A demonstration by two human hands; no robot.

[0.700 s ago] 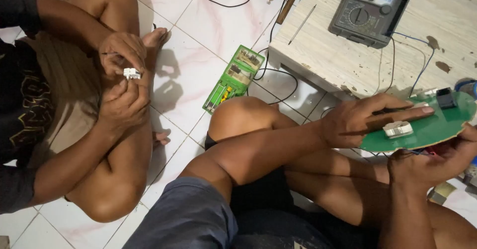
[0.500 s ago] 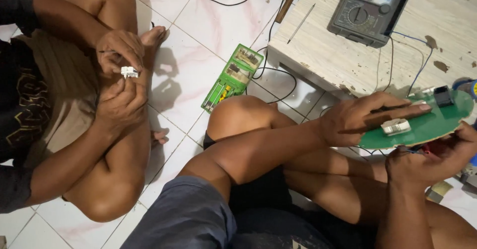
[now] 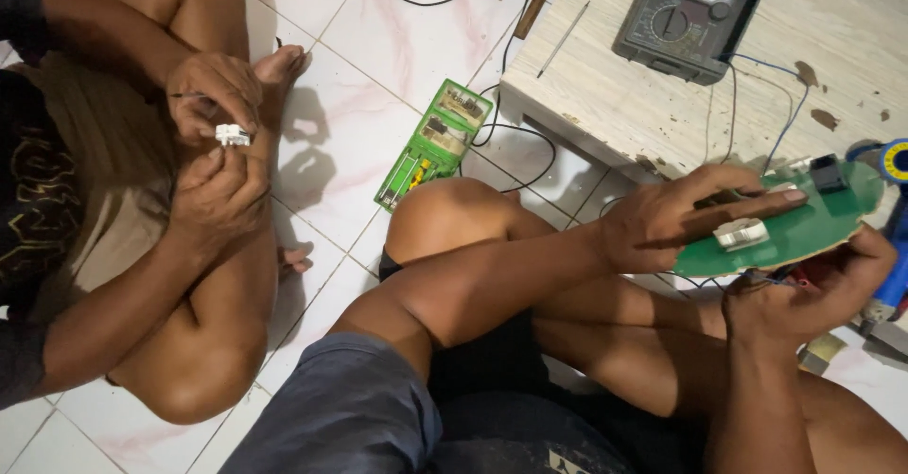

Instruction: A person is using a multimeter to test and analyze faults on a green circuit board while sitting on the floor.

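Note:
I hold a green circuit board (image 3: 832,219) over my lap at the right. My left hand (image 3: 676,223) lies across its top with the fingers stretched along it, beside a small white part (image 3: 741,236) mounted on the board. My right hand (image 3: 813,289) curls up from below and grips the board's lower edge, where red wires show. A black component (image 3: 829,173) sits on the board's far end. What lies under the board is hidden.
Another person sits at the left, both hands (image 3: 213,143) pinching a small white piece (image 3: 231,134). A low wooden table (image 3: 662,96) carries an analog multimeter (image 3: 686,15) and blue wires. A second green board (image 3: 433,143) and black cables lie on the tiled floor.

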